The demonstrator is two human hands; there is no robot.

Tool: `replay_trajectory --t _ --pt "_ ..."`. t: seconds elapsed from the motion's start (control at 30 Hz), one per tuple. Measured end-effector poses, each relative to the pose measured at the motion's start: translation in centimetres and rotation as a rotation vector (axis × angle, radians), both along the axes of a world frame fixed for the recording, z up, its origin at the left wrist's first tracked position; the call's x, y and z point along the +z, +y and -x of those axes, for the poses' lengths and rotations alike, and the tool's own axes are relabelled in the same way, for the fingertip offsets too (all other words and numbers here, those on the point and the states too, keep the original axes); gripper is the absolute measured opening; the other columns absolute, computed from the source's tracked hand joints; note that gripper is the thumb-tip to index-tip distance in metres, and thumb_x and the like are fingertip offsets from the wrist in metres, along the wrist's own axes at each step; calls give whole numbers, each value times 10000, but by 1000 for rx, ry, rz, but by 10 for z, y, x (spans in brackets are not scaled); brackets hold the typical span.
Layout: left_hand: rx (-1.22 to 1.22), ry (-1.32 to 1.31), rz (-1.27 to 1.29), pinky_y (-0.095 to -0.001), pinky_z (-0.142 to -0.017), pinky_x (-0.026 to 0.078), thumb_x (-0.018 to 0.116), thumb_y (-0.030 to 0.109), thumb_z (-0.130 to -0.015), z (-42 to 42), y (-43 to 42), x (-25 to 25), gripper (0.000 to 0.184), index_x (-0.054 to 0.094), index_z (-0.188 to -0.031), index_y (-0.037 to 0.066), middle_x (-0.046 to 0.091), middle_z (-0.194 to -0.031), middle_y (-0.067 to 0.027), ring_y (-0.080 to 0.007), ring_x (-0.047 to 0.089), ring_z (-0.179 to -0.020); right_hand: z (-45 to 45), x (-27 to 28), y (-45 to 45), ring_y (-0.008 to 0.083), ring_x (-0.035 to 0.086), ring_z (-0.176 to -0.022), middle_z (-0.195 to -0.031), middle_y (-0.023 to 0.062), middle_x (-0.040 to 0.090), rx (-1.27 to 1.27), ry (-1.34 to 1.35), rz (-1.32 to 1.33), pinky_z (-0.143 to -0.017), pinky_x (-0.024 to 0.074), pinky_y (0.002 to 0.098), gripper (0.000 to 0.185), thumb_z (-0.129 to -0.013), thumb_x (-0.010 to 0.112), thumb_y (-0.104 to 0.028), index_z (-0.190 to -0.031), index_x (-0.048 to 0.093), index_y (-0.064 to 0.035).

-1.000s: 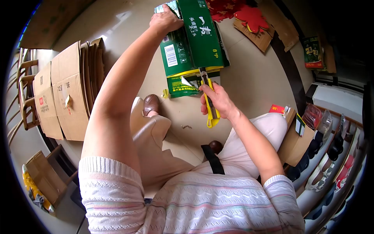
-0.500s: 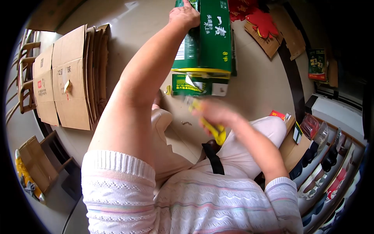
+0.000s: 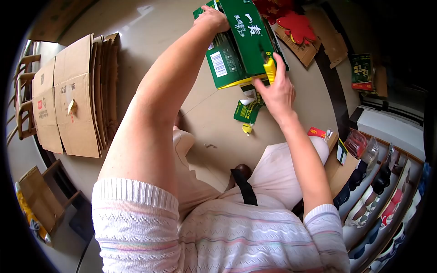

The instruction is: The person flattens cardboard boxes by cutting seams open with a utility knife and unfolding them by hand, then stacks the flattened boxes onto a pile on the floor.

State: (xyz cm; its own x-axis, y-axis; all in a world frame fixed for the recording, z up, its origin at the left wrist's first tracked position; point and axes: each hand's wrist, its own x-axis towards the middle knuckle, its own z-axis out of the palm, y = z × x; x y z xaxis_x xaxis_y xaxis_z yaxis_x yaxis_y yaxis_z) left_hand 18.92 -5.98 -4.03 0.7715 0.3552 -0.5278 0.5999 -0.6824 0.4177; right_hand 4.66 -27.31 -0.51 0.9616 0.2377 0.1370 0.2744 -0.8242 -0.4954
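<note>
Green carton (image 3: pixel 250 38) at far centre; left hand (image 3: pixel 211 20) grips its far-left edge with bent fingers, right hand (image 3: pixel 278 93) is closed around a yellow cutter (image 3: pixel 269 70).
Right hand and cutter obstruct the carton's near-right corner. Carton: printed cardboard, box-shaped, white lettering, yellow near edge. Surroundings: smooth tiled floor (image 3: pixel 200 104); flattened brown cardboard stack (image 3: pixel 70 95), left; red cut-out (image 3: pixel 296 28), far right; shoe rack (image 3: pixel 387 200), near right.
</note>
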Motion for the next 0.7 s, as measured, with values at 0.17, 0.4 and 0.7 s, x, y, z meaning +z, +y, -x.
replay_trajectory --t 0.17,0.4,0.7 --pt "-139 -69 -128 -399 -616 515 554 323 -803 -9 -2 -19 658 312 -1234 -111 587 -988 -237 -333 618 -748 -48 -14 -20 378 609 -831 -917 185 623 -133 -66 155 -716 484 455 485 -750 674 -227 -1168 460 -108" --pt "-230 -69 468 -327 -491 548 539 133 -751 -2 33 35 222 574 -857 -58 596 -792 -129 -229 663 -614 -107 -46 -74 309 616 -605 -710 166 629 -474 142 -78 -536 480 406 332 -784 647 -334 -824 567 -15" --pt "-130 54 549 -314 -652 551 725 272 -744 28 105 1 500 533 -1143 39 614 -995 -105 -195 638 -780 -85 -52 -85 88 453 -405 -564 9 493 -597 511 -653 -348 387 246 221 -825 652 -211 -763 518 -46"
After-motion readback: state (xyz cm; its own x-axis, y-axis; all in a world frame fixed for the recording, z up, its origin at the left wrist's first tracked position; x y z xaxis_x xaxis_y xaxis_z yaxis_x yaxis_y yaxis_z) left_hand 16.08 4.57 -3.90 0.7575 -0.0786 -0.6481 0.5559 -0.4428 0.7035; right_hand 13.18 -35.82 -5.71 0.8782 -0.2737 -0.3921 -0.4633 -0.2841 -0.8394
